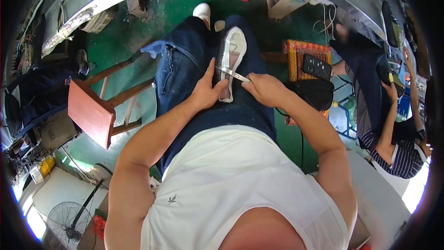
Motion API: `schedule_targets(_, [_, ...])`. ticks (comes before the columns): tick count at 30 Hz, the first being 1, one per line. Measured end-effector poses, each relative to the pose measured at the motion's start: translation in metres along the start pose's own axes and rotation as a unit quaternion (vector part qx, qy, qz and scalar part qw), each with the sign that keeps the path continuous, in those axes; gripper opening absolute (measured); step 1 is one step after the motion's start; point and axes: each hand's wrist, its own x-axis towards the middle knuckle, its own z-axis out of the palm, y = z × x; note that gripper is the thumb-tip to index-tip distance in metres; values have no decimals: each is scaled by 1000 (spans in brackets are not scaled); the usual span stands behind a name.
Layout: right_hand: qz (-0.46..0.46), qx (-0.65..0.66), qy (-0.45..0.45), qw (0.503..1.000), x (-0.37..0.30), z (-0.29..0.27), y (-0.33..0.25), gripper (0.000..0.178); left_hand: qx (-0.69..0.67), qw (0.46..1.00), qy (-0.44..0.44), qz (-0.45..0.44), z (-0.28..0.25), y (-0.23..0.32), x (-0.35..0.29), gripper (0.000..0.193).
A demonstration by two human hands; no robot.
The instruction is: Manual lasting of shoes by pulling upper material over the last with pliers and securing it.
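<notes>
Denim-clad thighs (252,111) lie beneath the fingers, forming a working rest. Left of the fingers, well apart, stands a stool (91,111). The shoe (237,46), pale underside up, lies lengthwise between the two hands, mostly beyond the fingertips. The left hand (208,88) spreads thumb and forefinger against it, seemingly for steadiness; its other fingers' grip cannot be told. The right hand (268,90) pinches a slim metal tool (236,75), slanted across the shoe, probably for control.

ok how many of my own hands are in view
2: your left hand is at the near left side of the shoe, your right hand holds the tool. Neither is hidden.
</notes>
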Motion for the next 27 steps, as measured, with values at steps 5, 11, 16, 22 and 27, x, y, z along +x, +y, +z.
schedule_targets(5, [76,356,117,924,-24,3,34,41,-409,911,-46,16,-46,22,-6,61])
schedule_targets(11, [117,417,110,895,-32,13,42,43,-621,759,-95,168,-103,138,-2,67])
schedule_targets(16, [88,261,87,957,-25,-12,19,37,-616,766,-100,153,-156,184,90,77])
schedule_targets(22, [54,104,218,969,-17,-88,19,32,-638,754,-61,143,-163,187,121,81])
schedule_targets(27, [65,-63,447,890,8,-187,67,38,-659,728,-122,144,-175,191,149,77])
